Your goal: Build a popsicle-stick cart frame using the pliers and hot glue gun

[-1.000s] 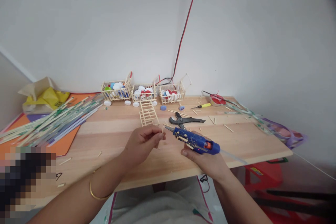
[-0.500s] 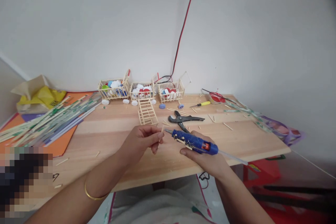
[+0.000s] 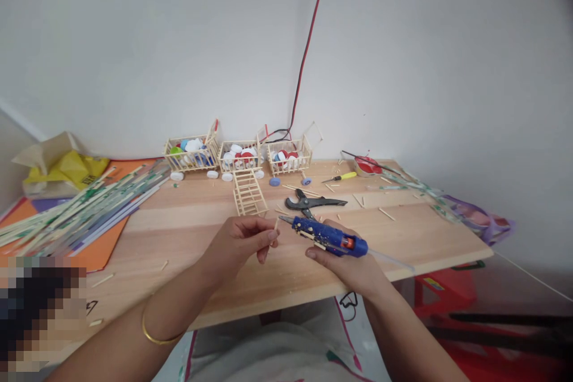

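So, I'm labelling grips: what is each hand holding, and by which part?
The left hand pinches a thin stick by its lower part; the right hand grips a glue gun just under its body.

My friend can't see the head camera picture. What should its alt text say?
A person's right hand holds a blue hot-glue gun, its nozzle near a thin pale stick pinched in the left hand. Behind, three little stick carts of bottle caps stand on a wooden table.
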Demonstrator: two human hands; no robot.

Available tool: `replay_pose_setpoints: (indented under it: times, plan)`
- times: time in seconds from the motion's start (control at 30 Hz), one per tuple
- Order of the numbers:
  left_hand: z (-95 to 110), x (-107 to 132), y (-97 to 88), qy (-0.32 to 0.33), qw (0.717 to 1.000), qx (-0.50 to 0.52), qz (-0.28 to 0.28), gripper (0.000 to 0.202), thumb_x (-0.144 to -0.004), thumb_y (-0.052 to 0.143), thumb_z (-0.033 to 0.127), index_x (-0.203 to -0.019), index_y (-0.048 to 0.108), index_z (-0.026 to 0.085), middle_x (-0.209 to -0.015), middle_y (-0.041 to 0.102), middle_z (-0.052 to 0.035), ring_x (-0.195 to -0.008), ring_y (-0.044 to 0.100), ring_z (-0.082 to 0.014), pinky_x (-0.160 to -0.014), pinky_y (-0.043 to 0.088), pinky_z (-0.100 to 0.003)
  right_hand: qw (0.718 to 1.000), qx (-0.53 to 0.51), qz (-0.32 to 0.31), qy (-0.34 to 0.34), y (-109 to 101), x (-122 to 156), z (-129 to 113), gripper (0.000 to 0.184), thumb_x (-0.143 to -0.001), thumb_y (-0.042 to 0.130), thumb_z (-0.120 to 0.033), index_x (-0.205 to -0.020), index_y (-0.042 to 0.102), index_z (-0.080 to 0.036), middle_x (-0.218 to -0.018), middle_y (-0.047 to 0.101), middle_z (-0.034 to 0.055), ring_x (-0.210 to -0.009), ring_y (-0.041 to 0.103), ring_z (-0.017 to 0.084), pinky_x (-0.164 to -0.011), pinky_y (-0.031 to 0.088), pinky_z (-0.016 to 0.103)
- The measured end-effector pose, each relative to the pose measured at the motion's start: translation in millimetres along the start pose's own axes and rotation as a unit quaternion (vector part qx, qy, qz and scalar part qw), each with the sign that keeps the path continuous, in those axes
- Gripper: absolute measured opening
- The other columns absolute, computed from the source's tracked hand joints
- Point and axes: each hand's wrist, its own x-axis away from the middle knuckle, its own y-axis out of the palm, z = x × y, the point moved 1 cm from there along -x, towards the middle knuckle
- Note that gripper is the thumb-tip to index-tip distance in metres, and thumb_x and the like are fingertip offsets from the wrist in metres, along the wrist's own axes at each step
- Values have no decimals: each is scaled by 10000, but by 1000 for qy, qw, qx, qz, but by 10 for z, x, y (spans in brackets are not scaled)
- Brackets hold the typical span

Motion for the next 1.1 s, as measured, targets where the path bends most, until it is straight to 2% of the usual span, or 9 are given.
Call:
replay_pose_setpoints:
  times: [0.13, 0.23, 0.37, 0.5, 0.73, 0.93, 1.1]
  plan:
    - [-5, -1, -3, 6, 1000, 18, -5, 201, -723, 706, 321, -682, 676, 126, -582, 604, -2, -444, 469, -52, -465, 394, -193, 1000, 6, 17, 15, -4, -15, 33, 317, -669, 710, -448, -740, 534, -194, -660, 526, -34, -634, 519, 137, -577, 418, 235]
    - [-13, -9, -4, -13, 998, 55, -3, 238, -701, 722, 346, -675, 663, 117, -600, 609, -11, -432, 475, -56, -448, 405, -200, 1000, 0, 19, 13, -26, -12, 14, 300, -685, 698, -433, -717, 516, -197, -652, 525, -34, -619, 511, 132, -569, 414, 233]
    - [-23, -25, -5, -41, 993, 110, -4, 239, -674, 746, 341, -691, 660, 119, -614, 612, -6, -413, 478, -52, -434, 426, -206, 1000, 9, -6, -15, -37, 5, -21, 282, -684, 707, -389, -671, 503, -195, -631, 502, -40, -590, 488, 118, -560, 395, 228]
    - [-21, -31, -1, -51, 989, 134, -20, 220, -688, 742, 326, -724, 676, 119, -613, 611, 2, -402, 479, -42, -427, 429, -196, 999, 5, -32, -33, -3, 0, -14, 241, -696, 703, -367, -710, 536, -195, -631, 503, -41, -590, 478, 114, -566, 395, 227]
    - [-21, -12, 4, -57, 989, 135, -33, 210, -692, 743, 310, -708, 667, 115, -617, 610, 2, -411, 483, -41, -428, 426, -191, 999, -1, -14, -29, 11, -30, -19, 255, -688, 713, -396, -728, 573, -187, -676, 553, -22, -628, 526, 128, -587, 424, 230]
    - [-8, -15, 10, -49, 991, 122, -30, 202, -693, 742, 302, -701, 665, 116, -618, 613, 5, -417, 480, -38, -438, 432, -193, 1000, -23, -5, -15, 17, -42, 21, 327, -682, 716, -408, -921, 643, -197, -831, 641, 18, -754, 602, 173, -670, 473, 260]
    - [-21, -21, -6, -44, 993, 108, -27, 197, -693, 741, 301, -715, 675, 117, -624, 619, -2, -421, 487, -43, -431, 416, -188, 997, -66, 12, 23, 37, -57, 116, 322, -624, 749, -425, -781, 602, -186, -716, 608, 4, -659, 572, 154, -608, 466, 259]
